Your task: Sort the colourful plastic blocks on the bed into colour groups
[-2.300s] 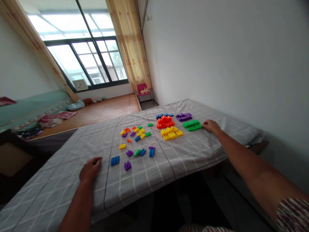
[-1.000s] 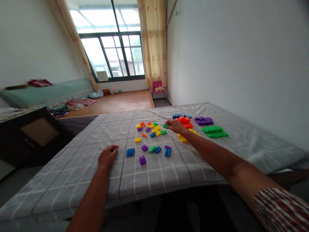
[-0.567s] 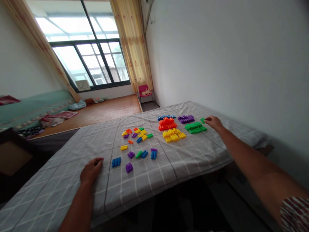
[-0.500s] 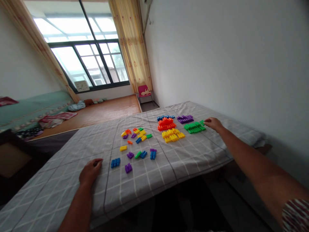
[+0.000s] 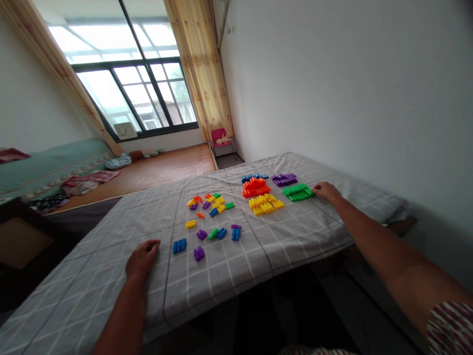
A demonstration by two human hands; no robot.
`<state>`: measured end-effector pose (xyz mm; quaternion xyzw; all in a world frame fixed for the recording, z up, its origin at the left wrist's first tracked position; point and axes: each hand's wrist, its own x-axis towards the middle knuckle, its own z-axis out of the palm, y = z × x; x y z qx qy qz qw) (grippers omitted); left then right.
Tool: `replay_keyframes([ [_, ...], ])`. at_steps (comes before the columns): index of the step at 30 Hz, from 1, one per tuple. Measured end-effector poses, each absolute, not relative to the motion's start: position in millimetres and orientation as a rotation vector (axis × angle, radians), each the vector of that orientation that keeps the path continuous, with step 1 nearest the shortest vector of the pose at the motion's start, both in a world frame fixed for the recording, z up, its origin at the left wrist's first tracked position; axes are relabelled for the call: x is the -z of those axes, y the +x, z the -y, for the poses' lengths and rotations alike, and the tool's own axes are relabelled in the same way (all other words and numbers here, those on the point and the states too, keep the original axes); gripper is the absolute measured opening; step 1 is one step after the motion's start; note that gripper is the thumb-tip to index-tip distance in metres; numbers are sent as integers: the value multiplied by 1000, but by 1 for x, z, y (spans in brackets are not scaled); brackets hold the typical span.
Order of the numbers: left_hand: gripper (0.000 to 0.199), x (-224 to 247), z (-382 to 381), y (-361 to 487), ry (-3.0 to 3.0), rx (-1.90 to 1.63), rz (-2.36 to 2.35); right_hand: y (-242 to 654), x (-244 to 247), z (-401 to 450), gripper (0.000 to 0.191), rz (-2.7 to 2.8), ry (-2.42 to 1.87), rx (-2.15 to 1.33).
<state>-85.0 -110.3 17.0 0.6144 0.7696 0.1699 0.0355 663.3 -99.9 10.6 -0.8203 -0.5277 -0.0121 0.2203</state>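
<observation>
My right hand (image 5: 326, 191) is at the right end of a pile of green plastic blocks (image 5: 297, 193). Its thumb and fingers pinch together at the end block of that pile. Purple blocks (image 5: 284, 180) lie just behind the green ones. To their left are piles of yellow blocks (image 5: 265, 204), orange blocks (image 5: 255, 188) and dark blue blocks (image 5: 254, 177). My left hand (image 5: 142, 259) rests on the cloth with its fingers curled and nothing visible in them. Closest to it is a blue block group (image 5: 179, 246), with a purple piece (image 5: 199, 253) further right.
Loose mixed-colour pieces, among them a yellow block (image 5: 190, 224) and a green block (image 5: 213, 233), are scattered mid-table. A grey checked cloth (image 5: 236, 276) covers the table. A white wall (image 5: 343, 98) runs along the right; a low wooden bed (image 5: 166, 165) stands beyond.
The green piece that stuck up at my right fingertips now sits level with the green pile. My left hand has stayed on the cloth. The view has shifted slightly.
</observation>
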Motion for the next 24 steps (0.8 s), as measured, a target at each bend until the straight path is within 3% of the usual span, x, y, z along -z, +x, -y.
replay_keyframes([
  [6, 35, -15, 114, -79, 1863, -588, -2353, 584, -47, 85, 24, 1623, -1930, 282],
  [13, 31, -12, 119, -74, 1852, -650, -2325, 396, -69, 39, 22, 2206, -1409, -23],
  [18, 27, -11, 123, -72, 1853, -725, -2278, 304, -57, -22, 28, 2374, -1627, -81],
  [24, 25, -7, 122, -73, 1827, -781, -2262, 257, -40, -76, 31, 2305, -1902, -177],
])
